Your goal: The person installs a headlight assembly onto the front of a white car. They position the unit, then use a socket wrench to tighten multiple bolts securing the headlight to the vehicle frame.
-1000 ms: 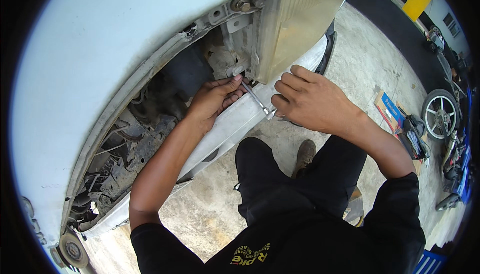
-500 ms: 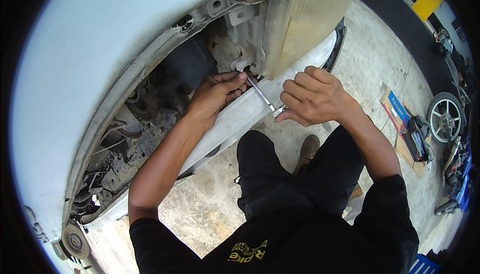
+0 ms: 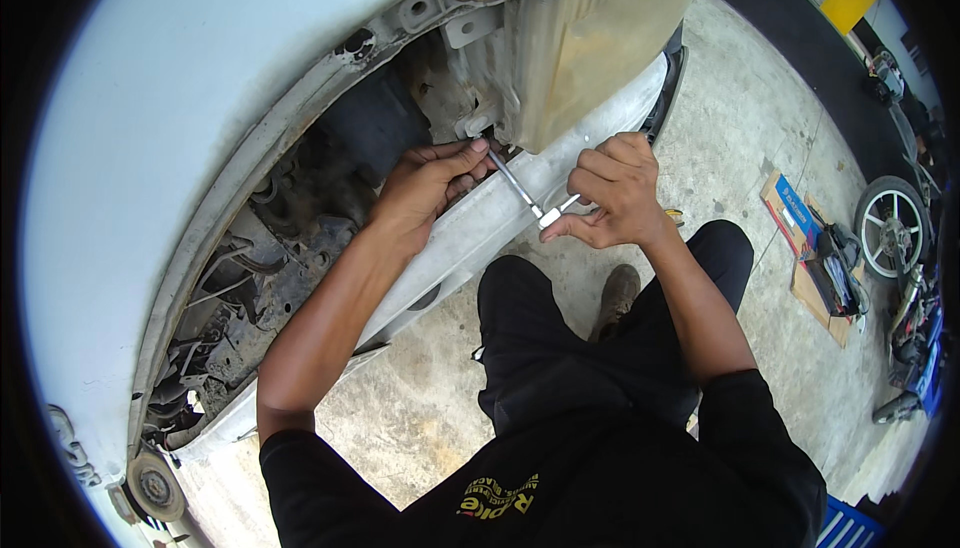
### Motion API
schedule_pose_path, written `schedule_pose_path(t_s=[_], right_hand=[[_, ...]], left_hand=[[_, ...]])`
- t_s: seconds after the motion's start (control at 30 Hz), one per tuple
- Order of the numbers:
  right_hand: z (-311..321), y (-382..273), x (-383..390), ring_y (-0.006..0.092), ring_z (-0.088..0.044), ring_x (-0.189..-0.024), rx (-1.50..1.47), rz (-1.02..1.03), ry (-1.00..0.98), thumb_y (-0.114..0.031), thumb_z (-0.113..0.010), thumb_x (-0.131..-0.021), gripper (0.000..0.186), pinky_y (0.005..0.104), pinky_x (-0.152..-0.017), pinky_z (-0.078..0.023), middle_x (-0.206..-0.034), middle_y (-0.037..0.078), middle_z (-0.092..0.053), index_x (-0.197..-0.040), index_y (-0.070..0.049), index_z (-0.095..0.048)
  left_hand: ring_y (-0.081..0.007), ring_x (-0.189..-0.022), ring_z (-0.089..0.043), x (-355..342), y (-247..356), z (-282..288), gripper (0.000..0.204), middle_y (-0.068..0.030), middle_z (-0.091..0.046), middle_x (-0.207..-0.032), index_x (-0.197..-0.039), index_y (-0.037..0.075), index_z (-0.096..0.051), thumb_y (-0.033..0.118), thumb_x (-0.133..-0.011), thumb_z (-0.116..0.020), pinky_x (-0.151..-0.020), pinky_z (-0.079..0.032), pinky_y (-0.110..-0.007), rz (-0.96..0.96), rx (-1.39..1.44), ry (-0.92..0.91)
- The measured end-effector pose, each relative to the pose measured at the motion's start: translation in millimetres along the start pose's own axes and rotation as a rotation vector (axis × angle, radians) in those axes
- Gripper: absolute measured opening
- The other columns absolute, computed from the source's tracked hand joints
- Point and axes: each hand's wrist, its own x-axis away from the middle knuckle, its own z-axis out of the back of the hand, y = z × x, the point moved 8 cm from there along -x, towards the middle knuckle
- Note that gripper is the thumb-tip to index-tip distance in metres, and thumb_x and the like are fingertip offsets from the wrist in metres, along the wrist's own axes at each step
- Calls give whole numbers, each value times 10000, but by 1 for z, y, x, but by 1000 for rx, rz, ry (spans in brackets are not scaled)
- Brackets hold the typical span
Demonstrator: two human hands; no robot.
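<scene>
A socket wrench (image 3: 516, 186) with a long, slim silver shaft spans the gap between my two hands. My left hand (image 3: 425, 188) pinches the shaft's far end, just below the yellowed headlight (image 3: 600, 48) and its metal bracket (image 3: 476, 122). Fingers of my right hand (image 3: 618, 188) are curled around the wrench's handle, with the thumb beside the head at the near end. What the far tip sits on is hidden by my left fingers. Below the shaft runs a pale bumper panel (image 3: 430, 283).
The raised white hood (image 3: 190, 78) arches over the dusty engine bay (image 3: 270, 268) at left. On the concrete floor to the right lie cardboard boxes (image 3: 795, 218) and a black bag (image 3: 838, 273), close to a motorcycle wheel (image 3: 890, 228). A blue slatted object (image 3: 848, 526) is at lower right.
My right hand has swung slightly left and turned with the handle around the shaft. My left hand stays at the far end. The view has shifted a little.
</scene>
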Motion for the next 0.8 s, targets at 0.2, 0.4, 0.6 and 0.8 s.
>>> schedule_pose_path(t_s=[0.2, 0.4, 0.6, 0.8], right_hand=[[18, -19, -35, 169, -617, -998, 160, 298, -308, -338, -745, -763, 212, 382, -1052, -487, -945, -25, -608, -822, -149, -668], [27, -30, -48, 184, -627, -1102, 280, 425, -396, -210, -673, -845, 89, 383, -1163, -467, -989, 5, -625, -852, -126, -644], [21, -32, -39, 184, -628, -1045, 289, 405, -284, -208, -668, -842, 100, 391, -1134, -489, -975, 7, -619, -872, -122, -627], [16, -22, -37, 174, -615, -998, 208, 348, -349, -201, -683, -809, 89, 347, -984, -516, -950, -10, -610, -841, -144, -623]], left_hand=[[-61, -874, -673, -5, -2, -3, 282, -18, -780, -1026, -1180, 18, -778, 271, -1055, -765, -853, -577, -225, 28, 49, -51], [-58, -914, -673, -9, -3, -5, 265, 1, -759, -1052, -1177, 23, -764, 266, -1078, -730, -907, -587, -222, 111, 115, -162], [-63, -983, -683, -12, -7, -3, 285, -17, -773, -1106, -1236, 7, -759, 245, -1083, -721, -926, -583, -221, 72, 138, -124], [-74, -1020, -694, -14, -7, -1, 287, -28, -781, -1140, -1257, 9, -760, 234, -1085, -717, -958, -582, -226, 75, 116, -139]])
